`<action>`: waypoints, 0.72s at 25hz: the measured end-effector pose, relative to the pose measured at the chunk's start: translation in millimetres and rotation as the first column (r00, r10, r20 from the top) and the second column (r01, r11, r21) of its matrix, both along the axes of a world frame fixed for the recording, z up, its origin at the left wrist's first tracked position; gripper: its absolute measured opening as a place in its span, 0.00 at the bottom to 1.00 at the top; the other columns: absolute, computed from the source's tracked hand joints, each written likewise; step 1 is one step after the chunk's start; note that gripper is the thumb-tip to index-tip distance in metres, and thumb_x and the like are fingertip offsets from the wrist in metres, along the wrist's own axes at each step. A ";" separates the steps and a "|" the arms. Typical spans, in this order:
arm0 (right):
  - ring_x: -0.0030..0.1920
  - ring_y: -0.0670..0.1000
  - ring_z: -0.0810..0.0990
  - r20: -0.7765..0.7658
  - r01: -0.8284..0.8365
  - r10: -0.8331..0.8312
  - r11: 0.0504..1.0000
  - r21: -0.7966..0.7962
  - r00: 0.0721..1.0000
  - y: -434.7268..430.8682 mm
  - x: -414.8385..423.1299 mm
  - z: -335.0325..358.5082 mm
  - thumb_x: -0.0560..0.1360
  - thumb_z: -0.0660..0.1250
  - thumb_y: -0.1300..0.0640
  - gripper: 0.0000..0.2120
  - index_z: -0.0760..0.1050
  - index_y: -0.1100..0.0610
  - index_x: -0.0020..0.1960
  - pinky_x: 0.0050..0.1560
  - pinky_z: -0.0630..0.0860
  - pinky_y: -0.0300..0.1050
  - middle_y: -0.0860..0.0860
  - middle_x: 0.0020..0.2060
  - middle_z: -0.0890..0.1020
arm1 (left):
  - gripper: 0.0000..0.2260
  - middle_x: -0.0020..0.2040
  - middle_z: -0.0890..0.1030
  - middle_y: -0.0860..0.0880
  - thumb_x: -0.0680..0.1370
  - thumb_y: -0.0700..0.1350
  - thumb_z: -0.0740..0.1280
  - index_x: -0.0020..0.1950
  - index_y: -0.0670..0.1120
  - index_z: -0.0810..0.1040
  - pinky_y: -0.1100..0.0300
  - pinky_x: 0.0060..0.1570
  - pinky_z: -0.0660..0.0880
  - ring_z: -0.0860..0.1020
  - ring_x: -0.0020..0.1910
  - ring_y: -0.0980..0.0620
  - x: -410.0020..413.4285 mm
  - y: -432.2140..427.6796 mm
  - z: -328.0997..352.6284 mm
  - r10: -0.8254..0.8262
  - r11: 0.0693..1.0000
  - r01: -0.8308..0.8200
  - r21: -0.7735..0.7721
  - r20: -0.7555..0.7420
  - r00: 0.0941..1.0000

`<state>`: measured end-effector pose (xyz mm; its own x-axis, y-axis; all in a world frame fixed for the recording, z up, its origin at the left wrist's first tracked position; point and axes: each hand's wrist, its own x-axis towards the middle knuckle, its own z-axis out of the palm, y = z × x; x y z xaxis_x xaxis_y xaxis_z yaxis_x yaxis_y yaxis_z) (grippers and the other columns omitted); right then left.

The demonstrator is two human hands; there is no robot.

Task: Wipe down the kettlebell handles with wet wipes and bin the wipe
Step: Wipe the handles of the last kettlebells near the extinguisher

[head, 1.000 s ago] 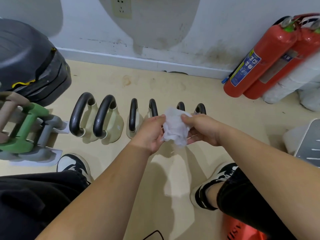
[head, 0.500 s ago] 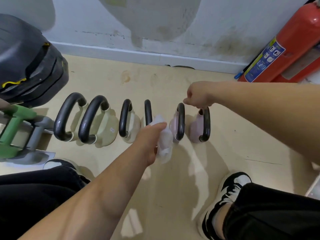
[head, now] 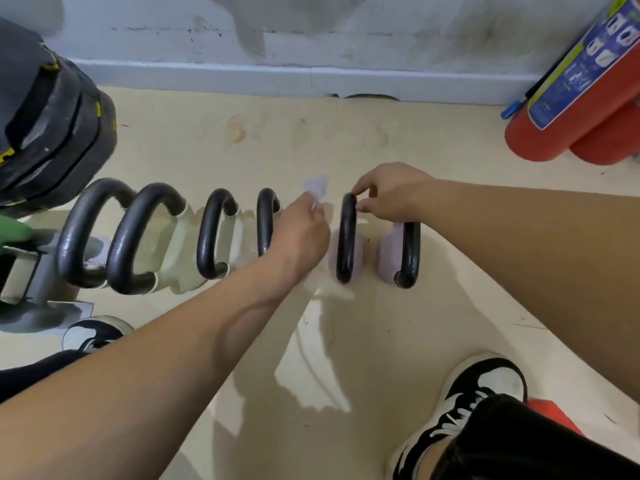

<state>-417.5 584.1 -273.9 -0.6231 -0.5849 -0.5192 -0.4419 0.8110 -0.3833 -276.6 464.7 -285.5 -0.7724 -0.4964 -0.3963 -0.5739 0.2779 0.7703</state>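
Several kettlebells stand in a row on the beige floor, their black handles arching upward. My left hand [head: 300, 233] grips a white wet wipe [head: 317, 187], whose corner sticks up past the fingers, between the fourth handle [head: 266, 220] and the fifth handle [head: 346, 237]. My right hand [head: 391, 192] pinches the far top of that fifth handle, which belongs to a pale pink kettlebell [head: 360, 252]. The last pink kettlebell's handle [head: 410, 254] sits under my right forearm.
Red fire extinguishers [head: 568, 109] lean against the wall at the right. A black weight stack [head: 45, 116] and a rack with a green dumbbell [head: 14, 233] stand at the left. My shoes [head: 478, 400] rest on the floor close to the row.
My left hand carried the wipe up and forward between the handles. My right hand came down from above the last handle onto the fifth handle. The view moved closer.
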 end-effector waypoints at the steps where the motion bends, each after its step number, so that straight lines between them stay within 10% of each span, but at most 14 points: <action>1: 0.58 0.53 0.78 0.005 -0.006 0.006 1.000 -0.015 1.000 -2.8 -2.2 -1.7 0.78 0.68 0.47 0.15 0.81 0.44 0.64 0.60 0.76 0.47 0.49 0.60 0.81 | 0.12 0.40 0.75 0.50 0.85 0.44 0.53 0.45 0.47 0.72 0.56 0.39 0.70 0.72 0.39 0.53 -6.9 7.8 -5.2 -0.100 0.991 0.097 -0.088 -0.031 0.995; 5: 0.58 0.53 0.79 0.050 -0.010 0.010 1.000 0.001 0.999 -4.5 -3.9 -1.0 0.77 0.64 0.62 0.20 0.82 0.44 0.63 0.56 0.77 0.44 0.49 0.61 0.82 | 0.21 0.65 0.75 0.49 0.86 0.47 0.52 0.77 0.41 0.63 0.68 0.63 0.67 0.72 0.61 0.59 5.7 45.6 -42.5 -0.277 0.960 0.274 -0.063 -0.050 0.960; 8: 0.69 0.51 0.74 0.130 0.032 -0.031 0.999 -0.005 0.991 3.7 -1.3 6.5 0.77 0.58 0.67 0.28 0.76 0.46 0.70 0.67 0.73 0.43 0.46 0.70 0.76 | 0.30 0.85 0.45 0.47 0.86 0.55 0.51 0.84 0.43 0.48 0.70 0.75 0.44 0.43 0.83 0.56 49.1 72.5 -50.2 -0.301 0.927 0.291 -0.238 -0.009 0.953; 11: 0.71 0.51 0.72 0.152 0.059 -0.052 0.998 -0.035 0.987 4.0 0.3 10.7 0.77 0.56 0.68 0.27 0.77 0.49 0.70 0.66 0.70 0.40 0.47 0.71 0.76 | 0.29 0.85 0.42 0.49 0.86 0.55 0.50 0.84 0.45 0.48 0.66 0.78 0.46 0.40 0.82 0.58 62.9 71.0 -49.3 -0.360 0.894 0.324 -0.310 -0.067 0.931; 13: 0.69 0.53 0.74 0.171 0.085 -0.077 0.996 -0.040 0.982 0.7 -1.2 12.5 0.78 0.56 0.67 0.25 0.78 0.51 0.69 0.61 0.70 0.41 0.49 0.69 0.77 | 0.22 0.83 0.58 0.51 0.87 0.49 0.52 0.79 0.45 0.66 0.61 0.77 0.59 0.57 0.81 0.55 31.6 57.0 -47.6 -0.357 0.885 0.300 -0.356 -0.105 0.928; 15: 0.67 0.56 0.76 0.177 0.119 -0.109 0.992 -0.049 0.978 -3.1 -4.2 15.6 0.79 0.58 0.64 0.21 0.79 0.54 0.68 0.59 0.72 0.45 0.54 0.67 0.79 | 0.12 0.69 0.79 0.52 0.85 0.45 0.59 0.60 0.48 0.82 0.68 0.55 0.73 0.79 0.61 0.52 -10.6 42.2 -40.6 -0.184 0.950 0.150 -0.275 -0.101 0.978; 18: 0.68 0.56 0.75 0.192 0.094 -0.086 0.995 -0.029 0.978 -6.8 -6.1 18.1 0.80 0.56 0.66 0.22 0.81 0.52 0.66 0.66 0.73 0.47 0.52 0.67 0.78 | 0.09 0.51 0.82 0.53 0.80 0.38 0.63 0.52 0.51 0.80 0.70 0.40 0.73 0.78 0.43 0.53 -36.6 41.2 -39.6 0.125 0.992 -0.127 -0.011 -0.110 0.986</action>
